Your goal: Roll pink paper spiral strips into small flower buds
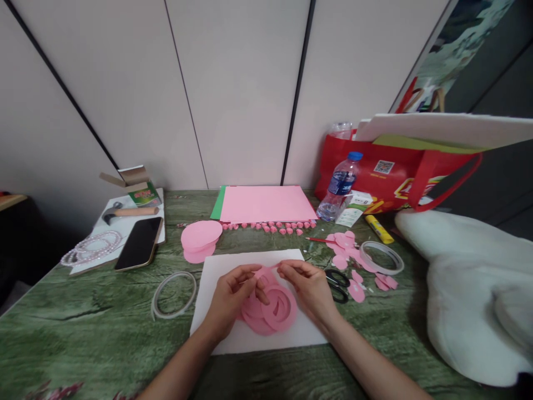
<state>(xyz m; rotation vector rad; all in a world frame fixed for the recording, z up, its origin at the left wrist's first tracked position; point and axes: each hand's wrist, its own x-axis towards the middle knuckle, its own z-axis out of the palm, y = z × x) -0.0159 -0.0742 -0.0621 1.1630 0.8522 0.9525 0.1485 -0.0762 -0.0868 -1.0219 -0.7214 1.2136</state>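
Observation:
Both hands are over a white board point(245, 261) lying on the table. My left hand point(235, 294) is closed, thumb and fingers pinching the left side of a pink paper piece point(263, 273). On the right side of that paper, my right hand point(306, 283) pinches with thumb and forefinger. Just beneath, a pile of pink paper rings point(287, 314) rests on the board, partly covered by my left fingers. Black-handled scissors point(339, 295) lie beside my right hand, their blades hidden. A roll of tape point(155, 300) is left of the board.
Pink sheets point(266, 204) lie behind a row of small rolled pink paper roses point(283, 230). Pink circles point(202, 234), a phone point(139, 244) and a hammer point(135, 211) are left. On the right are paper scraps point(340, 261), a bottle point(339, 189) and a red bag point(375, 183).

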